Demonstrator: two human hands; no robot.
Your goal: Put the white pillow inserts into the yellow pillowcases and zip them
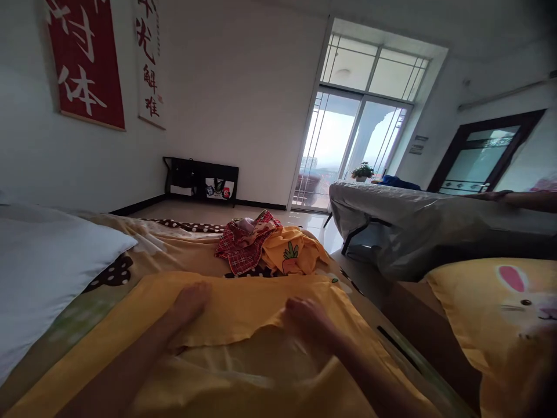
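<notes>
- Reference: clock positions are read from the centre of the view.
- Workpiece: the yellow cloth cover [235, 296] lies at 6 o'clock on the patterned bedding [165, 249].
- Left hand [191, 302], between 7 and 8 o'clock: rests on the upper layer, fingers bent. Whether it pinches the fabric cannot be told.
- Right hand [307, 319], between 5 and 6 o'clock: blurred, fingers curled closed, apparently gripping the cover's loose edge.
- Step in hand, as judged: opening out and straightening the edge.
- Grip the edge itself, well in from the corners; pull evenly toward 9 and 3 o'clock. Uneven tension would probably skew the hem.
- Lift the upper layer clear of the layer beneath before smoothing; thin cloth of this kind is likely to bunch.
- Cover contents: a paler yellow layer shows below the edge. Lining, back face or filling cannot be distinguished.
- Rabbit-face pillow [500, 313], near 4 o'clock: looks filled.
- Black bench [221, 169], near 10 o'clock: a printed tote bag [220, 189] stands beneath its top; the bag's contents are not visible.
- Flowerpot [361, 179], between 2 and 3 o'clock: holds a leafy plant [362, 169].
</notes>
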